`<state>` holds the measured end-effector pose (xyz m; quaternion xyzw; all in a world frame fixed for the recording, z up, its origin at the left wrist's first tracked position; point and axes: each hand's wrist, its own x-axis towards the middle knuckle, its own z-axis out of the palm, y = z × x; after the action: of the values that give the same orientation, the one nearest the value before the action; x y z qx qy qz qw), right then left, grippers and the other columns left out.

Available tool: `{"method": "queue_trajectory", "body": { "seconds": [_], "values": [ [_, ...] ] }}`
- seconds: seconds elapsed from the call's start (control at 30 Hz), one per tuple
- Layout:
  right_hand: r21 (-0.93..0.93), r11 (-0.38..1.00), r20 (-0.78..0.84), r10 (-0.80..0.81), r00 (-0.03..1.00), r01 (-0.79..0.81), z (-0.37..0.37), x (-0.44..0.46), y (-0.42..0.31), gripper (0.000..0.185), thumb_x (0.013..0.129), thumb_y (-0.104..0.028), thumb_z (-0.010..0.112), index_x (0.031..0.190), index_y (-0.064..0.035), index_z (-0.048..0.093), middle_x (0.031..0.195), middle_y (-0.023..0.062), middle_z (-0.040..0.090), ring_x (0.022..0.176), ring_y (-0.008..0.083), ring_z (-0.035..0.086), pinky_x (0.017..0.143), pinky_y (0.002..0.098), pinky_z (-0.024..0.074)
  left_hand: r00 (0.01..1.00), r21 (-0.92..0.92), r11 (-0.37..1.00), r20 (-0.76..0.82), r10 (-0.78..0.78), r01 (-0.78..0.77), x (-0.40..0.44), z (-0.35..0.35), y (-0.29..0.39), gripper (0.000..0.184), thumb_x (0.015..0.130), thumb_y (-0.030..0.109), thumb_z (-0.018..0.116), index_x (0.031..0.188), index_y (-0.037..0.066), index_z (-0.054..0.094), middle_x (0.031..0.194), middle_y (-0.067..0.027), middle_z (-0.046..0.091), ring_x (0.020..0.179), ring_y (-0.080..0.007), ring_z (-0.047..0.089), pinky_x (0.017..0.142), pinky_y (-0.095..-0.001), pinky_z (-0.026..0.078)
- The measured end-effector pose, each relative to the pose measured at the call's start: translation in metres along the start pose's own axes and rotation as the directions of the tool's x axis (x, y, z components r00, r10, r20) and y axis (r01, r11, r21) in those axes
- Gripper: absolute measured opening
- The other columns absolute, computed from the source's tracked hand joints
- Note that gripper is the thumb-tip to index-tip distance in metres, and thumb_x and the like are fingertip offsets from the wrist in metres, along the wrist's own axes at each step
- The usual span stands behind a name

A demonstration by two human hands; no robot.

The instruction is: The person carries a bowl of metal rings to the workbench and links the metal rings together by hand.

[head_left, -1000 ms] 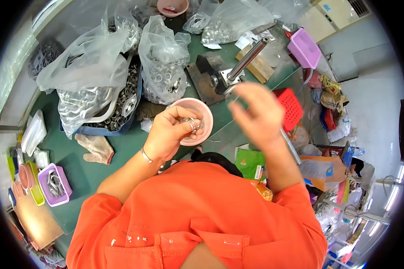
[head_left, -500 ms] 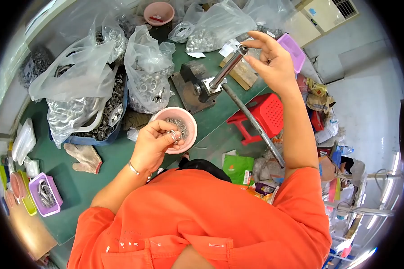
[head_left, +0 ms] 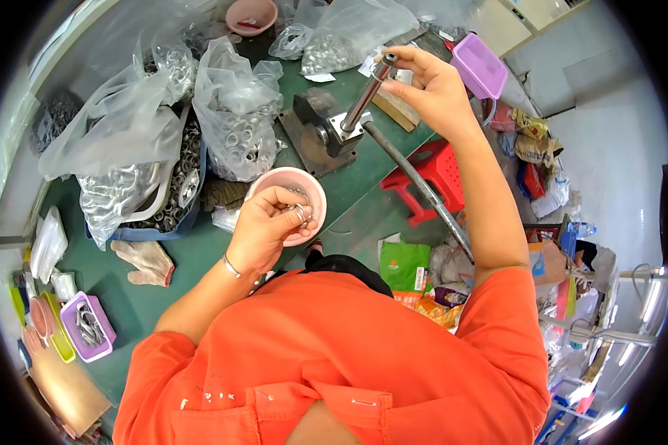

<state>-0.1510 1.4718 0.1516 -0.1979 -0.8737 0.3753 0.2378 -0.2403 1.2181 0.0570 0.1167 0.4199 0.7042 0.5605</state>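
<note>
My left hand (head_left: 266, 226) is over a pink bowl (head_left: 318, 194) of small metal rings, pinching a metal ring (head_left: 301, 213) between thumb and fingertips. Other fingers curl near the rings in the bowl. My right hand (head_left: 432, 87) is raised at the top of an upright steel shaft (head_left: 369, 90), thumb and index finger apart beside its tip. Whether the fingertips touch the shaft is hard to make out. The shaft stands in a dark arbor press (head_left: 325, 122) on a base plate, and a long bar handle (head_left: 421, 185) slants down from it.
Clear plastic bags (head_left: 237, 126) of metal rings and a blue crate (head_left: 178, 230) of parts stand on the green table (head_left: 137, 315). A work glove (head_left: 145, 262) lies by the crate. A purple basket (head_left: 89, 326) holds metal pieces. A red stool (head_left: 430, 182) stands beyond the table edge.
The view has shifted slightly. My left hand still pinches a ring over the bowl. My right thumb and fingers have come slightly closer around the shaft's top.
</note>
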Motion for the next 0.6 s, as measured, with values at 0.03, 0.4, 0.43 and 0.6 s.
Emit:
{"method": "queue_trajectory", "body": {
  "seconds": [0.03,0.4,0.43,0.6],
  "values": [
    [0.001,1.0,-0.009,0.005,1.0,-0.005,-0.003,-0.006,0.002,0.04,0.071,-0.001,0.064,0.109,-0.0051,0.054,0.091,-0.0002,0.058,0.052,0.0011,0.029,0.048,0.0151,0.0297,1.0,-0.003,1.0,-0.005,-0.001,0.001,0.001,0.003,0.001,0.007,0.078,-0.004,0.055,0.085,-0.002,0.052,0.078,-0.0108,0.058,0.067,-0.0164,0.061,0.06,-0.0243,0.051],
    [-0.248,0.921,-0.025,0.304,0.952,-0.3,-0.04,-0.221,0.077,0.067,0.061,0.001,0.072,0.121,-0.0063,0.043,0.087,0.0071,0.055,0.078,0.0123,0.053,0.069,0.0233,0.043,0.996,-0.002,0.999,-0.086,0.036,-0.036,0.01,-0.017,0.005,0.011,0.078,0.002,0.058,0.087,-0.001,0.052,0.077,-0.0069,0.057,0.065,-0.0147,0.059,0.056,-0.0231,0.049],
    [-0.108,0.974,-0.072,0.191,0.979,-0.198,-0.024,-0.223,0.07,0.064,0.063,-0.002,0.072,0.12,-0.0047,0.044,0.088,0.0068,0.056,0.079,0.0121,0.054,0.07,0.0228,0.043,0.996,0.022,1.0,-0.086,0.014,-0.012,0.014,-0.017,0.003,0.01,0.078,0.002,0.058,0.087,-0.001,0.052,0.077,-0.0068,0.057,0.065,-0.0146,0.059,0.056,-0.023,0.049],
    [0.178,0.984,-0.536,0.122,0.835,-0.029,0.0,-0.165,0.061,0.021,0.078,0.001,0.052,0.099,0.0015,0.051,0.098,0.0096,0.053,0.089,0.0158,0.052,0.08,0.0271,0.0413,0.999,0.04,0.999,-0.042,0.006,-0.005,0.023,-0.008,-0.001,0.01,0.079,0.001,0.057,0.086,-0.001,0.052,0.077,-0.0071,0.057,0.065,-0.0146,0.058,0.056,-0.0227,0.049]
  ]
}}
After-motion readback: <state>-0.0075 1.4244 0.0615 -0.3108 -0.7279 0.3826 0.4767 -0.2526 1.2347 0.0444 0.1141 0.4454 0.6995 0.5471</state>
